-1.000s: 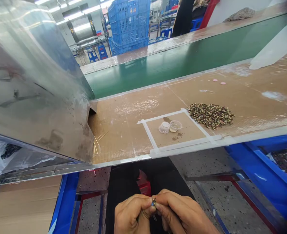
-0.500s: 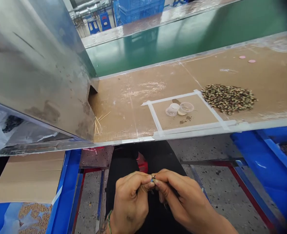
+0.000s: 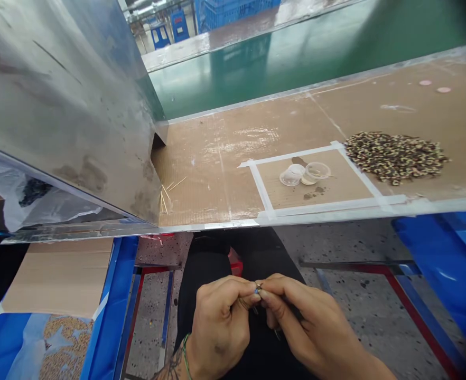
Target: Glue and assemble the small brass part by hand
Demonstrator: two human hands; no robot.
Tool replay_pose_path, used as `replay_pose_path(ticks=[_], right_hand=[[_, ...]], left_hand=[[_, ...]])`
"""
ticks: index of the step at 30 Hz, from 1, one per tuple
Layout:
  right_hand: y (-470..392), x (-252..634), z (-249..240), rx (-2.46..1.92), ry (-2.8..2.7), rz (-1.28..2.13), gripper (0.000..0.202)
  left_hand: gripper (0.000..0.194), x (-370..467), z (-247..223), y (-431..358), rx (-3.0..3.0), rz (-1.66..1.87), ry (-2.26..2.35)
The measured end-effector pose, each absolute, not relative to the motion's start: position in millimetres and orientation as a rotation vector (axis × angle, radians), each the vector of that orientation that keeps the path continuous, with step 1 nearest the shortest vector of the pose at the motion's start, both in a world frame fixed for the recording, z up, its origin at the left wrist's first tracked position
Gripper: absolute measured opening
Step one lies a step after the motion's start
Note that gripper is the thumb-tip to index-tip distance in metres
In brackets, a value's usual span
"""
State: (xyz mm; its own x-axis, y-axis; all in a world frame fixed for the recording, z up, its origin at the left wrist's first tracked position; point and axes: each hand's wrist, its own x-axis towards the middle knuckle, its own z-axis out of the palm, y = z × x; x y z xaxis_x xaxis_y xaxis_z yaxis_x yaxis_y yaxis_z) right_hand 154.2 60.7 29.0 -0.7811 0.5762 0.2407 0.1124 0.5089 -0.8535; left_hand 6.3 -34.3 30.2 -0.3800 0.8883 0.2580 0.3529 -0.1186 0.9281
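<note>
Left hand [image 3: 217,327]: low in the frame, over the lap; I see thumb and forefinger pinched together on the tiny metal piece with a blue tip [image 3: 258,287], so the grip is clamped on it from the left.
Right hand [image 3: 300,327]: it meets the left at the same spot, fingertips closed on the same piece from the right; I judge the two-sided pinch steadies so small a part.
Where the piece is: lower centre of the frame, between the two sets of fingertips, below the near edge of the surface and well apart from everything on it. It is too small for me to tell its shape.
Brown cardboard-covered surface [image 3: 217,158]: it runs across the middle of the frame.
White tape rectangle [image 3: 259,190]: it marks a bay at centre right, where two small clear plastic cups [image 3: 304,174] sit touching each other.
Heap of small dark and tan speckled parts [image 3: 395,157]: it lies just right of the taped bay, outside it.
Thin pale wooden sticks [image 3: 165,195]: scattered at the foot of the slanted grey metal panel [image 3: 58,105], which fills the upper left.
Green conveyor belt [image 3: 296,58]: it lies beyond the surface, at the top.
Blue plastic bins [image 3: 447,253]: lower right, and another lower left beside a cardboard sheet [image 3: 54,279].
In the way: nothing lies between the hands; the surface edge overhangs just above them.
</note>
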Motion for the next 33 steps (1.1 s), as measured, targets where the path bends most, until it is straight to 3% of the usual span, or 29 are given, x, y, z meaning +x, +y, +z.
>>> replay_pose_path(ticks=[33], right_hand=[[49.6,159.1,25.6,-0.568,-2.23,1.249,0.02]], left_hand=[[0.017,13.6,20.9,-40.5,1.385,1.608,1.688]])
